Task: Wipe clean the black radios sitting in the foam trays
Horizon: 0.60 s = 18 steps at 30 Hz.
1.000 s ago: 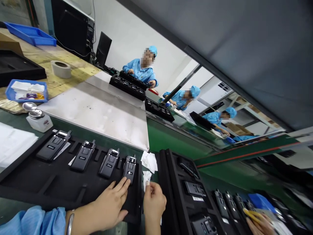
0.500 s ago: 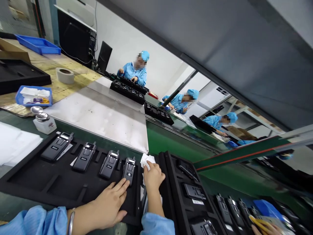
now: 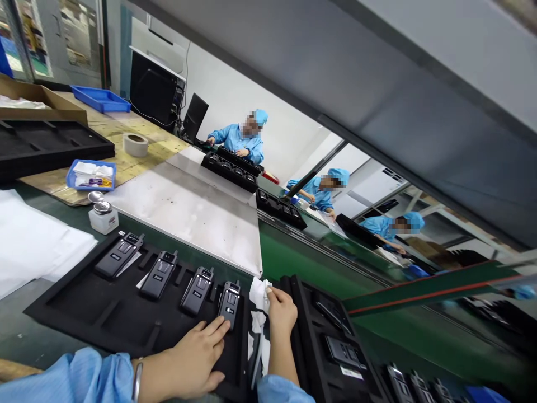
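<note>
My left hand (image 3: 195, 355) lies with fingers stretched out, its fingertips touching the lower end of the rightmost two-way radio (image 3: 230, 299). That radio rests in a black foam tray (image 3: 126, 310), in a row with a second radio (image 3: 197, 291), a third radio (image 3: 158, 275) and one more radio (image 3: 119, 254) at the far left. Beside the tray's right edge, my right hand (image 3: 283, 313) pinches a crumpled white tissue (image 3: 259, 292) between thumb and fingers. More white tissue pieces (image 3: 258, 322) lie below it along the tray edge.
Another foam tray (image 3: 308, 336) with radios stands at the right. Left are white sheets (image 3: 37, 243), a pump bottle (image 3: 103, 217), a small blue bin (image 3: 91, 174) and a tape roll (image 3: 135, 144). Co-workers in blue sit along the green conveyor. A grey shelf (image 3: 377, 101) overhangs.
My right fingers have closed on the tissue, where they were laid over it before. My left fingertips stay at the radio. The view has turned left; a co-worker's hand at lower right left the picture.
</note>
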Each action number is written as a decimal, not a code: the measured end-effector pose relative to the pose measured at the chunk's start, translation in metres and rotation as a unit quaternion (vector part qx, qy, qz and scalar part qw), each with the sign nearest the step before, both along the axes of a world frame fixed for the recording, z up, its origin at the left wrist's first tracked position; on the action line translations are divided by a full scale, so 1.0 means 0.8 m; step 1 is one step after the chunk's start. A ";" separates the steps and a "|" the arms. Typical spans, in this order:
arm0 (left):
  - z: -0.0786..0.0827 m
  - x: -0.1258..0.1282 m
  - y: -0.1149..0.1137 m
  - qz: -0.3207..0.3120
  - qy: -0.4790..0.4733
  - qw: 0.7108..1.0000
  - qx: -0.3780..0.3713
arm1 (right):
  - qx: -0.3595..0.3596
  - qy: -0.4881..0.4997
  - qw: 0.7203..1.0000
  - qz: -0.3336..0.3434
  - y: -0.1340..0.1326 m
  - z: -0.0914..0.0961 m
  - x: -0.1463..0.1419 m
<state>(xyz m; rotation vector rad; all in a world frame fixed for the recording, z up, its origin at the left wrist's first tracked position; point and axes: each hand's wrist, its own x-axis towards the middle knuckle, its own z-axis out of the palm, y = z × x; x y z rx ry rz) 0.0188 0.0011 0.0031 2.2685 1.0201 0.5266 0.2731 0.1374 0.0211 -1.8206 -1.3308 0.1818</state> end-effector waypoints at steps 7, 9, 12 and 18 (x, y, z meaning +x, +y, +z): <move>0.010 -0.008 0.013 0.081 -0.151 0.983 -0.070 | 0.016 0.321 0.945 0.062 -0.043 0.039 -0.026; 0.015 -0.013 0.021 0.147 -0.285 0.933 -0.162 | 0.001 0.363 0.926 0.103 -0.067 0.041 -0.057; 0.030 -0.032 0.027 0.200 -0.433 0.828 -0.294 | -0.032 0.385 0.909 0.159 -0.105 0.039 -0.117; 0.057 -0.090 0.010 0.265 -0.496 0.745 -0.359 | -0.070 0.311 0.892 0.319 -0.153 0.038 -0.218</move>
